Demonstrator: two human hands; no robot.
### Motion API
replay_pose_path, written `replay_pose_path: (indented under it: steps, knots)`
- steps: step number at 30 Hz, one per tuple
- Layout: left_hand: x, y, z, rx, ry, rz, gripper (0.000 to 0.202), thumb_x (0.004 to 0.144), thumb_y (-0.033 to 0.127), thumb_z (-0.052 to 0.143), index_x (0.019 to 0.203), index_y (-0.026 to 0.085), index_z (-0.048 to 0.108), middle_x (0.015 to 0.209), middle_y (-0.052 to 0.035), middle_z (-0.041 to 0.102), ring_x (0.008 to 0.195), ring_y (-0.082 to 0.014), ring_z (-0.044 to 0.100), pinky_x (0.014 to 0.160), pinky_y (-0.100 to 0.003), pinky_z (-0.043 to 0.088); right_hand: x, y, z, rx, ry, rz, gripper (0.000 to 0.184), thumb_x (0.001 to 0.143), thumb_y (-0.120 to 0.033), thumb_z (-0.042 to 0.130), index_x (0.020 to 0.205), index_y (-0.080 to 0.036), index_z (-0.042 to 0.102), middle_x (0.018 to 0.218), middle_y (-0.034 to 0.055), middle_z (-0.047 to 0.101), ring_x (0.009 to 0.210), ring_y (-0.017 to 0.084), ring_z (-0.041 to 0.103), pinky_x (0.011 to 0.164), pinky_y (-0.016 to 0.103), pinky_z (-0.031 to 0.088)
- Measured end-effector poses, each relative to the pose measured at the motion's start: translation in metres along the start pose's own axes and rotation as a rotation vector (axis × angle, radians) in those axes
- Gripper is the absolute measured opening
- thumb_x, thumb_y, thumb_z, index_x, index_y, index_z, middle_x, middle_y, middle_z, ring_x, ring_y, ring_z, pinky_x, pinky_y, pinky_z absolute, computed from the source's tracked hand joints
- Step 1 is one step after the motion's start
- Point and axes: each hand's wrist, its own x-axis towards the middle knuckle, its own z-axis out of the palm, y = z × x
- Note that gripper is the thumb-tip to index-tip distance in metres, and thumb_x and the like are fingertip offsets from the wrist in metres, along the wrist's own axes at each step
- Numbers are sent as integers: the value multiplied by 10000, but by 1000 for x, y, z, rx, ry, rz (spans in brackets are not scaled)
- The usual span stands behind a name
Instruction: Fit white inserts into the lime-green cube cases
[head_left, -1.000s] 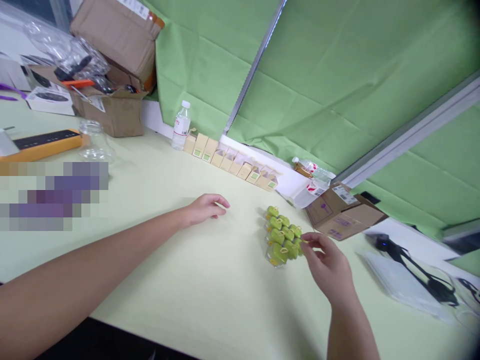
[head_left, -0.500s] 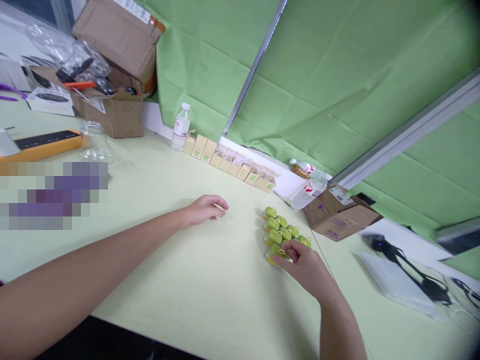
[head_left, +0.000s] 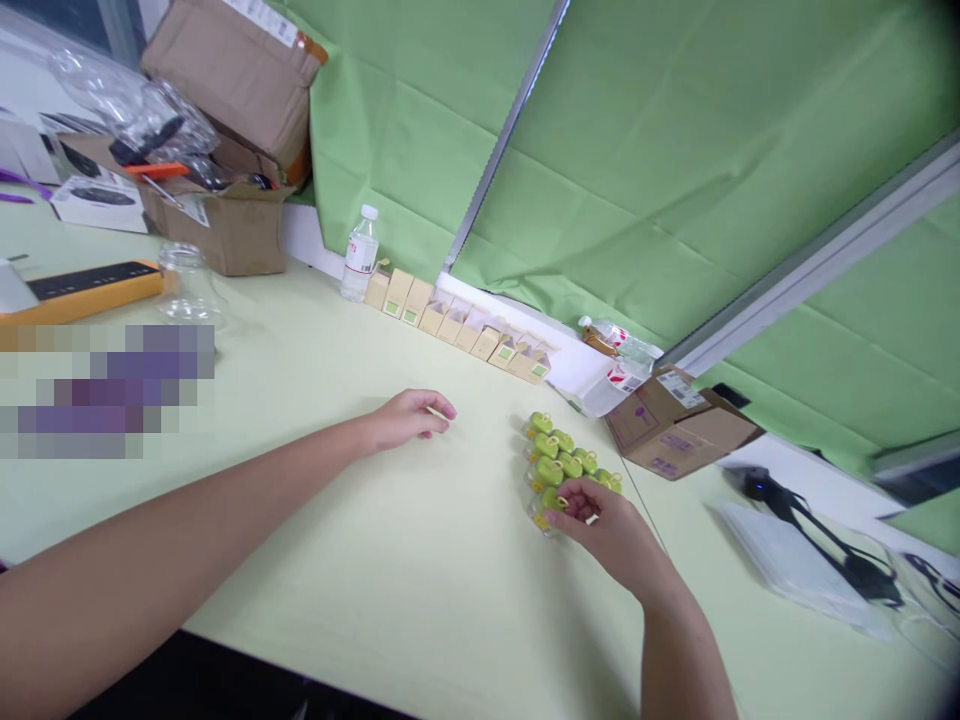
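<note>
Several small clear bottles with green lids, each lid with a loop on top, stand in a tight cluster on the pale table. At the near corner of the cluster, my right hand has its thumb and forefinger closed around the lid of one green-lidded bottle. Its other fingers are curled and hide part of the cluster. My left hand hovers low over the table left of the bottles. Its fingers are loosely curved and apart, with nothing between them.
A row of small cardboard boxes lines the wall beside an upright water bottle. Plastic bottles and a carton stand behind the cluster. At left are a clear jar and a filled cardboard box; cables lie right.
The fingers of my right hand have drawn slightly closer together at the near bottle's lid. My left hand stays in place.
</note>
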Motion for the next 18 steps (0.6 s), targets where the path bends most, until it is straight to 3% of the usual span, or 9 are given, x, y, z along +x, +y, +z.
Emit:
replay_pose_path:
  steps: [7,18]
  knots:
    - [2,-2,-1,2,-8,2,297,697,298,664,974,190,679,956,-32,660,849,-170,612,824,-312,487,1,0,1,26,2,-18,243,801,-448,667,920,-236,672,806,23,662,756,209,597,685,328,457]
    - [3,-3,2,0,2,24,291,690,300,670,953,176,671,936,-40,670,820,-168,619,799,-323,497,0,-3,2,-4,104,8,282,843,-496,627,796,-224,684,692,17,626,647,185,539,593,309,418]
